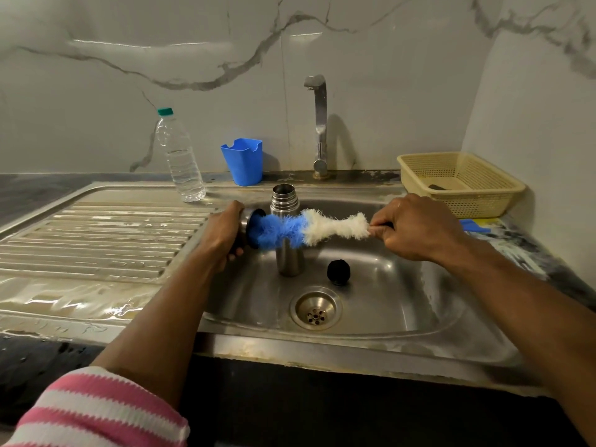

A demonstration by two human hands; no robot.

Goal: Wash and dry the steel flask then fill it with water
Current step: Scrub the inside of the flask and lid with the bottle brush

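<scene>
dim, soft light; wide-angle bending at edges; wall glare streaks.

The sink (371, 321), its ribbed drainboard (96, 233) on the left and the flask (288, 227) look like brushed steel with a dull shine, wet in patches. The brush (309, 228) is fluffy blue and white bristle. Far behind, the bottle (180, 156) is clear plastic, the blue cup (243, 161) and perforated cream basket (461, 182) matt plastic, and the marble-look wall (161, 59) glossy.

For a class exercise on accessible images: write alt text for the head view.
Over a steel sink, the left hand holds a flask cup while the right hand pushes a blue-and-white bottle brush into it. The open steel flask stands in the basin beside a black stopper.
</scene>
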